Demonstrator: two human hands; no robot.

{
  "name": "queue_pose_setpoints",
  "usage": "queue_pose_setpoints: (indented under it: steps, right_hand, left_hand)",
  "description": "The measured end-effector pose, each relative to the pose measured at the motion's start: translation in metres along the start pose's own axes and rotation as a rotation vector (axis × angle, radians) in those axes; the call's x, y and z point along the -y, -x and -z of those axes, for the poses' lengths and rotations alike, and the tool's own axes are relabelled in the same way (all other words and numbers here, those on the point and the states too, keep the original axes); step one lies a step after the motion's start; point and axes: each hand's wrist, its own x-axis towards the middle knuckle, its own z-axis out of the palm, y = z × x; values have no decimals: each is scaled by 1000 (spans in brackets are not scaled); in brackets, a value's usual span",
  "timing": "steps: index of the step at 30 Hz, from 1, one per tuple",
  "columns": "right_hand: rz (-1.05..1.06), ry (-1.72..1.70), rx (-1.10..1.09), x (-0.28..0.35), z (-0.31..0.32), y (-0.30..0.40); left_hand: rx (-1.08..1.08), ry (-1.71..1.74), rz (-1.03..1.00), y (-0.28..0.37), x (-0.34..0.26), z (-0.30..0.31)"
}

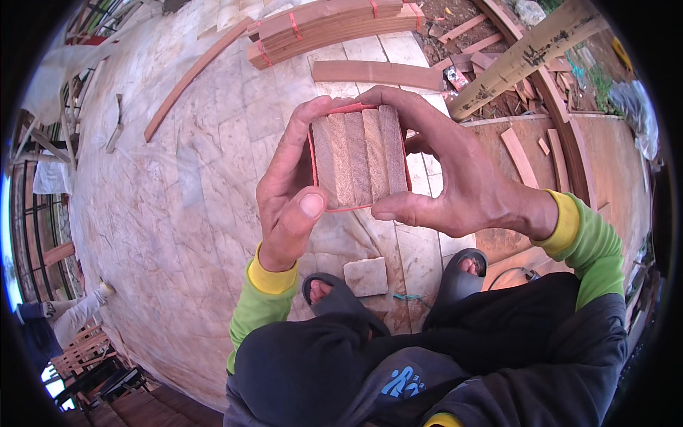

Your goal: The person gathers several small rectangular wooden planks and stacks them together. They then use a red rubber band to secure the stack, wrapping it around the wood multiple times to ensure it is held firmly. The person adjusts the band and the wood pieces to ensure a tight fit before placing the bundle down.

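Observation:
A bundle of several wooden strips (358, 157), bound by a red band around its edge, is held up with its end grain facing the camera. My left hand (291, 181) grips the bundle's left side, thumb at the lower left corner and fingers at the upper left. On the other side my right hand (453, 165) holds it, thumb at the lower right corner and fingers over the top edge. The far length of the bundle is hidden behind its end face.
Red-taped stacks of wooden boards (331, 29) lie ahead, near a loose board (379, 74) and a long strip (197, 80). A bamboo pole (523, 58) slants at upper right. Offcuts (518, 157) lie on a plywood sheet (613, 155). A tile piece (366, 276) sits between my feet.

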Motion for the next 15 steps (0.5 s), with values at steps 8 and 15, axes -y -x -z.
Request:
queue_pose_setpoints:
  steps: [8, 15]
  right_hand:
    - [29, 42, -28, 4, -7, 3]
    - [28, -117, -60, -11, -5, 8]
  left_hand:
    - [-9, 106, -8, 4, -1, -7]
    - [41, -116, -119, 2, 8, 7]
